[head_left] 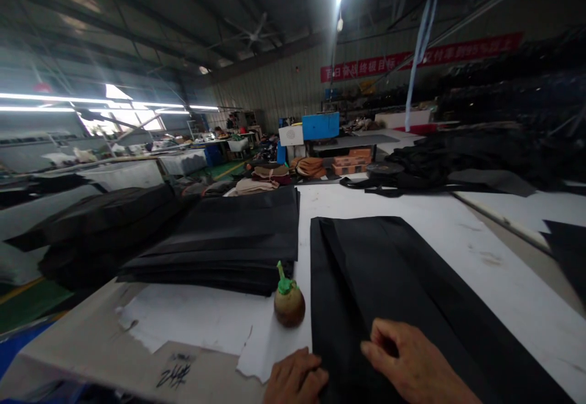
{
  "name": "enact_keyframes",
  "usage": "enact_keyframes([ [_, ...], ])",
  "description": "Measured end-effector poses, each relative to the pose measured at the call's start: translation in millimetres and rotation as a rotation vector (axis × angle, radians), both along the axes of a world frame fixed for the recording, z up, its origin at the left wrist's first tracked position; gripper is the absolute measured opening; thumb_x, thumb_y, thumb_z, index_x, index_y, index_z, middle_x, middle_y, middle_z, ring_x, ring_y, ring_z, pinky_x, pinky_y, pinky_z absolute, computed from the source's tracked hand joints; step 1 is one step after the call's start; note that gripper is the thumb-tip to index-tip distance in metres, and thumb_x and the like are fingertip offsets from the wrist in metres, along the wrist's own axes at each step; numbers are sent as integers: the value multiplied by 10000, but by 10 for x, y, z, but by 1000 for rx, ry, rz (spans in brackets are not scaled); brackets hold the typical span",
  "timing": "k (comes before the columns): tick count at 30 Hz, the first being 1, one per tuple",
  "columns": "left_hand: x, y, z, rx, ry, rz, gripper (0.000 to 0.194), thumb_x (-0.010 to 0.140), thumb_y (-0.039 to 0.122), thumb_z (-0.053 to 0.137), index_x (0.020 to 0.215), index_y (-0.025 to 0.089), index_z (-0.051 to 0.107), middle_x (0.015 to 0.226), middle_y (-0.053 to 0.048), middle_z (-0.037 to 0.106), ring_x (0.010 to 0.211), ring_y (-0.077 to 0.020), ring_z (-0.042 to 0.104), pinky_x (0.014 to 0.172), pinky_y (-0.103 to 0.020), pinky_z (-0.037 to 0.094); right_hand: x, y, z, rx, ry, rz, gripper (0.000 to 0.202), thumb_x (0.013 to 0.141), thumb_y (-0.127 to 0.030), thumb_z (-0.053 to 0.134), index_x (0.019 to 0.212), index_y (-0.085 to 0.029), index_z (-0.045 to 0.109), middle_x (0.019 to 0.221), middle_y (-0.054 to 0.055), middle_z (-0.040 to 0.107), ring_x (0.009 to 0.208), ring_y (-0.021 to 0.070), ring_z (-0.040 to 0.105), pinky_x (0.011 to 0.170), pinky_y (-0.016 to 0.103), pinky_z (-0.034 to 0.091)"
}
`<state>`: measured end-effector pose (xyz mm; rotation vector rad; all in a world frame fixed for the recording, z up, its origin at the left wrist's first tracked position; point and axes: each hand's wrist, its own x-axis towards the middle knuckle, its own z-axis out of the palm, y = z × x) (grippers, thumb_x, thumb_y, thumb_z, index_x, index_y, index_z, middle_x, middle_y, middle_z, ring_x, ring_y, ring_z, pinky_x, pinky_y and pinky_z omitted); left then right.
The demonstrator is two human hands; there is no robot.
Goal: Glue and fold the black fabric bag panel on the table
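Note:
A long black sheet [403, 270], creased along its left side, lies on the white-covered table. At its near left edge is my left hand [297, 378], fingers curled, the fingertips close to the black material. My right hand [407, 355] is over the near part of the sheet, with thumb and forefinger curled toward each other; whether they pinch anything is too dark to tell. A round brown bottle with a green top [289, 303] stands just beyond my left hand. Left of the sheet lies a stack of black pieces [229, 239].
The table's white covering [480, 245] has a torn edge at the near left. Folded brown cloth [309, 167], reddish blocks [350, 161] and a heap of black material [458, 154] are at the back. Dark bundles [105, 221] lie to the left.

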<state>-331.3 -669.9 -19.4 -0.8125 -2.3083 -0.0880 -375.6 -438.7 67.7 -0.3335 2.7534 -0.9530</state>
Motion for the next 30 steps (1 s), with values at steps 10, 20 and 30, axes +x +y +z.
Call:
enact_keyframes([
  [10,136,153,211,228,-186,44,351,680,37,460,919,238,619,935,-33,679,901,-184,637,749,-289,531,71,-32,238,72,117,18,241,799,-317,499,583,-210,509,607,4,594,573,150,509,545,281,275],
  [20,267,624,819,525,-479,70,217,768,303,652,962,220,598,925,-39,654,867,-211,584,752,-350,459,10,-75,366,-60,10,53,285,785,-324,513,536,-192,468,547,-23,503,561,118,458,521,256,256],
  [30,153,664,804,677,-531,134,124,827,222,484,791,200,600,755,-12,630,729,-168,569,674,-284,407,17,-211,422,-167,33,66,342,801,-381,524,523,-187,474,529,-35,476,548,106,449,517,248,267],
])
